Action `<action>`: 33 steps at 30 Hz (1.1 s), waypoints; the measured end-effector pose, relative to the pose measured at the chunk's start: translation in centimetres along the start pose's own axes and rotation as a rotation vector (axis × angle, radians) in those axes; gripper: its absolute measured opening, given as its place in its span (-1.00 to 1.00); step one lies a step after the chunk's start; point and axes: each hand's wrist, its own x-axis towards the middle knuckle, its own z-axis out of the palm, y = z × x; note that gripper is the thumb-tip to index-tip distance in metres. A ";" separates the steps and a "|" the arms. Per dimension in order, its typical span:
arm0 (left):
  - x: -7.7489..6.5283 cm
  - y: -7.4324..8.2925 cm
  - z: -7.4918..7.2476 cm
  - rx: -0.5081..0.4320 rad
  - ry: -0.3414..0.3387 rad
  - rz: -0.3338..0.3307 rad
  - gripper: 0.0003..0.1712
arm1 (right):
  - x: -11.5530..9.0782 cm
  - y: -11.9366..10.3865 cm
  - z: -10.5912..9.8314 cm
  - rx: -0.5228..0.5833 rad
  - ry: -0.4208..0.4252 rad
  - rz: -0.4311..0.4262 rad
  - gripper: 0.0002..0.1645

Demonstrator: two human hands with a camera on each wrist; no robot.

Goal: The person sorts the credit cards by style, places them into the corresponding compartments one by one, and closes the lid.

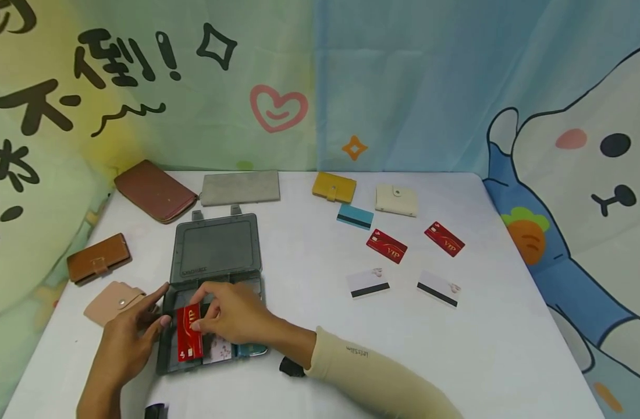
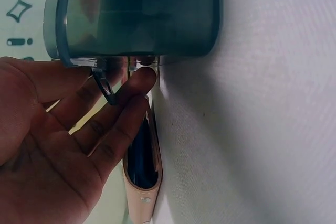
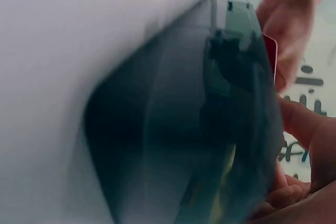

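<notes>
A grey see-through plastic case [image 1: 217, 247] lies with its lid folded back and its divided base toward me. My right hand [image 1: 236, 314] reaches over the base and pinches a red VIP card [image 1: 186, 340] between thumb and fingers, above the left compartment. My left hand [image 1: 127, 343] rests against the case's left side, its fingers loosely extended at the edge. A latch hangs beside those fingers in the left wrist view, below the case wall [image 2: 142, 19]. A white printed card [image 1: 219, 350] and a blue item [image 1: 252, 350] lie in the other front compartments.
Left of the case are a pink wallet [image 1: 110, 302], a tan wallet [image 1: 100, 259] and a brown zip wallet [image 1: 155, 191]. Behind it lies a grey wallet [image 1: 241, 188]. To the right are yellow [image 1: 334, 187] and cream wallets [image 1: 396, 200], with several cards before them, including a blue card [image 1: 354, 216].
</notes>
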 end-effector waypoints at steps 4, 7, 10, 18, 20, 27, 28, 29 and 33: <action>0.0 0.0 0.0 -0.003 0.006 0.001 -0.27 | 0.2 -0.4 0.9 -0.119 0.017 -0.009 -0.61; 0.0 0.0 0.1 0.005 0.015 0.000 -0.29 | 0.5 -0.5 1.1 -0.187 0.029 -0.036 -0.58; 0.0 0.1 0.1 0.003 0.009 -0.016 -0.30 | 0.6 -0.3 0.9 -0.200 0.024 -0.059 -0.53; -0.1 0.2 0.2 0.008 -0.026 -0.080 -0.27 | 1.3 2.5 -3.3 -0.055 -0.020 -0.146 -0.50; -0.2 0.3 0.3 0.011 -0.034 -0.099 -0.27 | 1.5 3.7 -5.2 0.008 -0.003 -0.136 -0.50; -0.2 0.3 0.3 0.016 -0.026 -0.101 -0.28 | 2.0 9.4 -12.4 0.079 0.172 0.011 -0.45; -0.2 0.3 0.3 0.016 -0.022 -0.097 -0.28 | 2.0 10.3 -13.4 0.079 0.194 0.043 -0.43; -0.2 0.3 0.3 0.014 -0.021 -0.093 -0.28 | 2.0 11.2 -14.4 0.077 0.216 0.078 -0.42; -0.1 0.3 0.3 0.015 -0.010 -0.078 -0.28 | 1.5 14.5 -17.8 0.045 0.295 0.175 -0.40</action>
